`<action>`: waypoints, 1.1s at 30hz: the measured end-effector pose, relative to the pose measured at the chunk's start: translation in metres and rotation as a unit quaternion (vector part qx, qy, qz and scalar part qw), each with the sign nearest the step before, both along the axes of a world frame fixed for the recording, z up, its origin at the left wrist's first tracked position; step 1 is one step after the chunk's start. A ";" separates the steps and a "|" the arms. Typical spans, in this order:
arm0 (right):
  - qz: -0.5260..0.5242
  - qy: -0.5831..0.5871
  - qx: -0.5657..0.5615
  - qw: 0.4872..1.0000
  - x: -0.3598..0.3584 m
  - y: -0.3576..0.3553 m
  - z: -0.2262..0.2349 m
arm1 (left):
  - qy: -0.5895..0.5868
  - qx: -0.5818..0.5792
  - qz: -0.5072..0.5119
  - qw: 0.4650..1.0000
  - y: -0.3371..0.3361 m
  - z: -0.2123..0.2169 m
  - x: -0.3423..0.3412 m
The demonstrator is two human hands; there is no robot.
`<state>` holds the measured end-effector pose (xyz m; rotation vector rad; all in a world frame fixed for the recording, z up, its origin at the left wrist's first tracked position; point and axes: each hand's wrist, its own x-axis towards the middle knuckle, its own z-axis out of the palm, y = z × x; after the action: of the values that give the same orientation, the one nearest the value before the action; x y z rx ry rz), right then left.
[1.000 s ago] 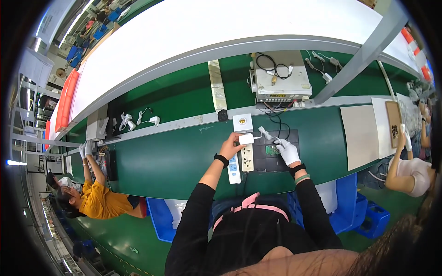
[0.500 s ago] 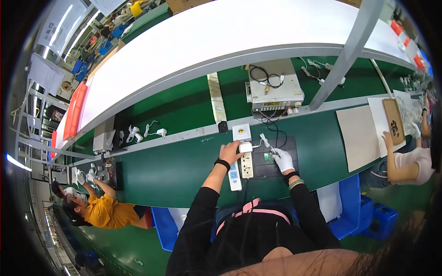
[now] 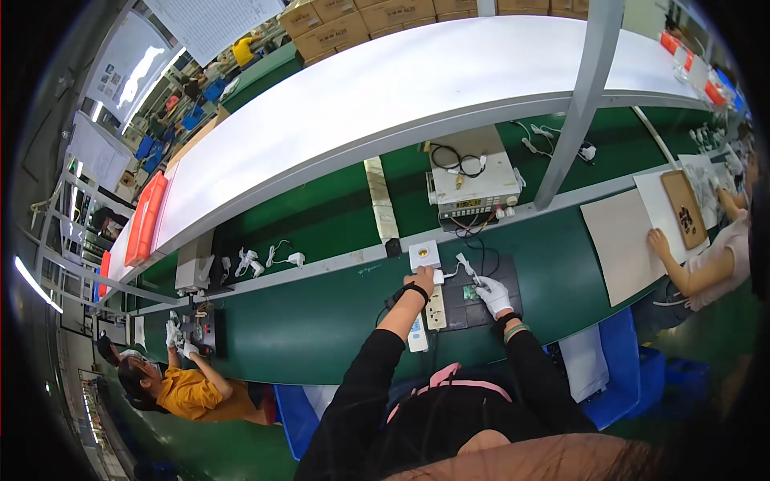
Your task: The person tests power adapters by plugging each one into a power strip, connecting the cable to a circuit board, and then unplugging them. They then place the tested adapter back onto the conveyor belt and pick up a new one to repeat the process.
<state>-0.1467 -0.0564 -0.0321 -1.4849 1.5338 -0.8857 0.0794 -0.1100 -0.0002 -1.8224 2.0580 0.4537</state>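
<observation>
My bare left hand (image 3: 419, 280) is closed on a white charger (image 3: 438, 276), which sits at the far end of a cream power strip (image 3: 435, 314). A white cable (image 3: 464, 263) runs from the charger toward my right hand. My gloved right hand (image 3: 495, 297) pinches the cable's end just above a small green circuit board (image 3: 471, 293). That board lies on a black mat (image 3: 457, 315); whether the cable tip touches it is too small to tell. Left of the cream strip is a white and blue power strip (image 3: 417, 337), partly covered by my left wrist.
Beyond my left hand stands a white socket box (image 3: 424, 254). A bench instrument (image 3: 479, 196) with black leads sits under the white shelf (image 3: 385, 76), behind a metal post (image 3: 581, 104). Co-workers sit at left, in a yellow top (image 3: 192, 393), and at right beside a brown tray (image 3: 683, 210).
The whole view has shifted a little. My left hand has turned farther over the charger, hiding more of it. My right hand stays by the circuit board with the cable.
</observation>
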 end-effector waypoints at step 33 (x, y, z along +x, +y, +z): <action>-0.028 -0.096 0.046 0.994 0.000 0.001 -0.002 | 0.044 0.097 0.047 0.993 -0.001 0.029 -0.001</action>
<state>-0.1469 -0.0554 -0.0336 -1.2593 1.4588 -0.9489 0.0785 -0.1107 0.0291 -1.8167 1.9144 0.7460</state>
